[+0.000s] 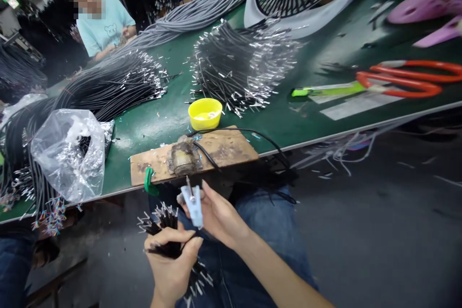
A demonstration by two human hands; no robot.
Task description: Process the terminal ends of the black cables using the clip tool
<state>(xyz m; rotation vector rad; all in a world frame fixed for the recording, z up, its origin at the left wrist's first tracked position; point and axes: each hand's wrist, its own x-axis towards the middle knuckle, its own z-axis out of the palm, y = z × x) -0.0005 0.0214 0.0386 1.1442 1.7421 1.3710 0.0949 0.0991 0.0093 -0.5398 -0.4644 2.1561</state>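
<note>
My left hand (171, 262) is closed around a bundle of short black cables (168, 219). Their bare silvery ends stick out above and below the fist. My right hand (222, 216) curls around a light blue plastic clip (194, 206), its fingertips partly hidden behind it. The clip sits by the metal shaft of a small, worn motor (185, 156). That motor is mounted on a wooden board (231, 147) at the table's front edge. A green clamp (148, 180) grips the board near its left end.
On the green table (140, 127) are a yellow bowl (205, 113), piles of black cables (231, 67), a clear plastic bag (70, 154), orange-handled scissors (404, 79) and a lime-green cutter (328, 89). A fan (281, 21) stands behind. Another person (104, 24) sits at the far left.
</note>
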